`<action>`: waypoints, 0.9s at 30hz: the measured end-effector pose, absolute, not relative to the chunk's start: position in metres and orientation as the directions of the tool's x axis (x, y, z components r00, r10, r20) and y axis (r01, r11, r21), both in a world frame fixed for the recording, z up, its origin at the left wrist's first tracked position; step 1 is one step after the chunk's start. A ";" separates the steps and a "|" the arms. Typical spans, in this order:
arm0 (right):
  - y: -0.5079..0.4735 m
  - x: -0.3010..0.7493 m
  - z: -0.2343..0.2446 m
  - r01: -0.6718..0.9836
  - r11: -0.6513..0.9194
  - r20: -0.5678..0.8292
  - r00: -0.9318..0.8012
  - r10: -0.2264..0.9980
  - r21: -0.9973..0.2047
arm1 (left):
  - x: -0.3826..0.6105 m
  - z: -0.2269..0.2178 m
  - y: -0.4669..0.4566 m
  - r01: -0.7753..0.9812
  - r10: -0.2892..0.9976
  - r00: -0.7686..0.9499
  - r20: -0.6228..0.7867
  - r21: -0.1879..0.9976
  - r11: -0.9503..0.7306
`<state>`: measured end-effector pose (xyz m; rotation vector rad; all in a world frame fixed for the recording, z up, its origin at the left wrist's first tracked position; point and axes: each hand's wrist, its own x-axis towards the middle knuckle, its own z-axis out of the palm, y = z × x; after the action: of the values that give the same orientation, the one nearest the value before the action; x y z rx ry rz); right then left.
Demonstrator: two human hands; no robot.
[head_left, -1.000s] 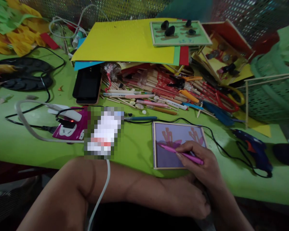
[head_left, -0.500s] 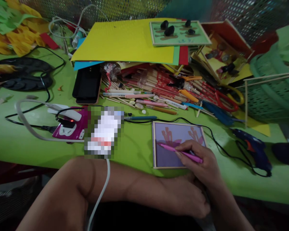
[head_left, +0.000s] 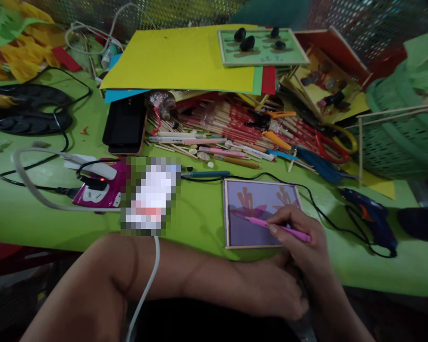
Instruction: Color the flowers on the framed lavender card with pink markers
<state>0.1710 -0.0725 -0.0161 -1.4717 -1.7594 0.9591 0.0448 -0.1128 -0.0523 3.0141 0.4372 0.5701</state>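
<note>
My right hand [head_left: 303,235] is closed around a pink marker pen [head_left: 288,230]. The pen's tip rests at or just above a purple card picture [head_left: 249,232] framed with thin wooden sticks. Orange-brown plant shapes with pink leaves show on the card; my right hand covers its lower right part. Below it, my left hand [head_left: 283,292] lies curled beside my right wrist, its forearm stretched across the table's front edge. The fingers of that hand fold under, so whatever they may hold is hidden.
A blurred-out phone [head_left: 151,197] on a white cable lies left of the picture, beside a magenta power strip [head_left: 107,190]. To the right is a blue glue gun [head_left: 373,218], its black cord running behind the picture. Farther back are sticks, pens, yellow card [head_left: 181,59] and a green basket [head_left: 395,133].
The pen tip has moved to the right along the left plant's leaf, with my right hand shifting the same way. My left hand keeps its place. The whole view has shifted slightly.
</note>
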 end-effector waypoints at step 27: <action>-0.073 0.174 -0.014 0.488 0.058 0.004 -0.110 0.994 -0.871 | 0.043 -0.054 -0.109 0.069 0.136 0.908 0.395 0.180 -0.981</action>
<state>0.1744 -0.0732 -0.0144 -1.4986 -1.6776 0.9757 0.0431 -0.1090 -0.0542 2.9095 0.1575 0.6203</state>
